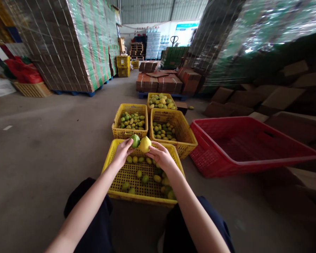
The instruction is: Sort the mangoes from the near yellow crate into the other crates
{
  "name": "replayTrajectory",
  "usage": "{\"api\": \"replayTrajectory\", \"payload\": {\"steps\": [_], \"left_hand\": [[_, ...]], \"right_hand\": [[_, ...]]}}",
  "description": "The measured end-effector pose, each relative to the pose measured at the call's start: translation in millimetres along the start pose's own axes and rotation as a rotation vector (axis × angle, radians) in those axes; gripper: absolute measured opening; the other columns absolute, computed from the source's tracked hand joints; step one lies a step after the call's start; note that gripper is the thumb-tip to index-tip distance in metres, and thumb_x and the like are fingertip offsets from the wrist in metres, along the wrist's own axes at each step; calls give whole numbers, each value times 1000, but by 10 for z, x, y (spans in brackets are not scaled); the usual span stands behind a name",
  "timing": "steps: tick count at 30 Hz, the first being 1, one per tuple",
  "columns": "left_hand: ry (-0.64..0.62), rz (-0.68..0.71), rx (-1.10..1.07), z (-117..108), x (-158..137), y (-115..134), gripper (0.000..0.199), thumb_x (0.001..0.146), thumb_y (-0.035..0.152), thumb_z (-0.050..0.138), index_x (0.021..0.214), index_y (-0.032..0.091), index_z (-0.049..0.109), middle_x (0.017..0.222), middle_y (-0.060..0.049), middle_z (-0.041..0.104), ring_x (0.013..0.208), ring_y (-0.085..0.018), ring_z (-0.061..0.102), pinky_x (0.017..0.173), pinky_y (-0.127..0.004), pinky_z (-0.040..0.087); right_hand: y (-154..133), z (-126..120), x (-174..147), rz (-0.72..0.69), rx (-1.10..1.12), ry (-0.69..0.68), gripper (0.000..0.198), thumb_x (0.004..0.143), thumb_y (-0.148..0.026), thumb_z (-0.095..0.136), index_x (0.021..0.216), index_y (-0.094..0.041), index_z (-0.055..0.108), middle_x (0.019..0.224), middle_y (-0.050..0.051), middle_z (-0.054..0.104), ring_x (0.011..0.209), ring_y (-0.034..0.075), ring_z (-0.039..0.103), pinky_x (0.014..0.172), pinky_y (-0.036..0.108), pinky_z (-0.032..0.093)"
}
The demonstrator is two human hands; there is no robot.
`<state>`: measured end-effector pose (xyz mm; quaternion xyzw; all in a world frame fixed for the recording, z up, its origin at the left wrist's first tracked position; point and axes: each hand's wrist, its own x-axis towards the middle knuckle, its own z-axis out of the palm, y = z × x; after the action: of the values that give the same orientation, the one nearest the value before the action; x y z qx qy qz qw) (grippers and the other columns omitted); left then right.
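My left hand (123, 151) is closed around a green lemon (135, 141), fingers on its left side. Close beside it, my right hand (159, 153) grips a yellow lemon (145, 144) from the right. Both fruits are held above the nearest yellow crate (121, 197), which has a perforated floor. Scattered lemons (145, 179) in green and yellow lie in that crate, mostly toward its right side and far edge. My right forearm hides part of the crate's right side.
Behind stand a left yellow crate (115, 131), a right yellow crate (187, 146) and a farther yellow crate (149, 102), all holding lemons. A large red crate (210, 163) is at right. Flattened cartons (170, 85) lie on a blue pallet; tall wrapped stacks (86, 42) flank the aisle.
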<state>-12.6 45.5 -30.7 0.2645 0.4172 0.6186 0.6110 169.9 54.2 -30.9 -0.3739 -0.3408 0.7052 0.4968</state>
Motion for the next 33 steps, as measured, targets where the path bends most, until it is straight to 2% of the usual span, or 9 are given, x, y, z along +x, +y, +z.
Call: {"api": "replayTrajectory", "payload": {"steps": [5,11,21,28,33], "left_hand": [[25,-57,9,15,11,24,31,62,34,88,81,13,75,94,-9,74,101,-24,65,88,-35,53],[-66,-106,-4,11,-19,15,32,67,32,86,92,16,74,102,-8,74,95,-20,67,90,-33,52],[-39,-170,-9,74,-30,62,16,76,25,80,86,13,75,95,-8,74,88,-17,67,86,-31,54],[-45,-140,-63,-1,14,20,23,75,31,80,93,17,74,94,-6,73,85,-16,67,84,-28,52],[-37,-291,-102,25,27,-8,26,84,35,71,99,14,71,91,-10,74,82,-18,68,77,-28,54]], "right_hand": [[28,12,27,9,-27,26,32,65,-32,83,93,-22,73,81,2,75,79,21,73,78,37,60],[-13,79,-81,-27,-108,-2,44,54,-35,90,93,-20,75,90,3,76,85,20,71,78,32,60],[-51,35,-47,-4,-79,13,38,53,-33,89,86,-22,73,80,0,76,72,16,71,70,28,59],[-7,48,-23,2,-54,-37,35,61,-38,84,87,-20,72,77,2,74,72,17,71,72,31,58],[-12,133,-58,27,-60,-80,36,60,-44,84,83,-20,71,79,2,74,73,19,69,67,33,60]]}}
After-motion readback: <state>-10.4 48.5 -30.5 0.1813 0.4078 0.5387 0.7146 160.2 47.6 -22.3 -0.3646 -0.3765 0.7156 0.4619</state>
